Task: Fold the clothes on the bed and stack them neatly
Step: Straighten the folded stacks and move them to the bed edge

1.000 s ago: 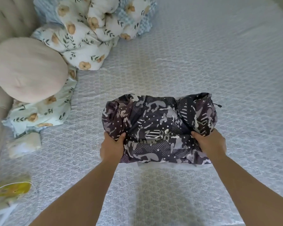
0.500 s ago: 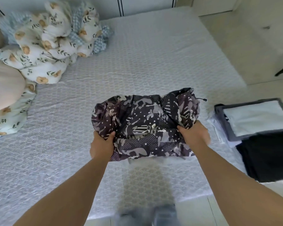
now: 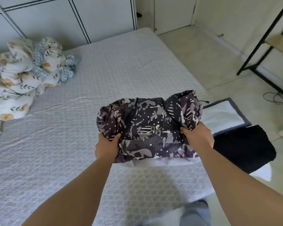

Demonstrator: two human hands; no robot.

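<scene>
1. Left hand (image 3: 106,148) grip pinches near-left edge of folded camo jacket (image 3: 149,126), thumb on top.
2. Right hand (image 3: 198,137) grip clamps near-right edge, thumb on top, fingers under.
3. Jacket is a bunched bundle held above the bed (image 3: 55,144), near its right edge; shadow on the sheet below.
4. Just right: white folded garment (image 3: 222,115), black folded garment (image 3: 245,147) nearer the camera.
5. Floral bedding (image 3: 23,79) heaped far left.
</scene>
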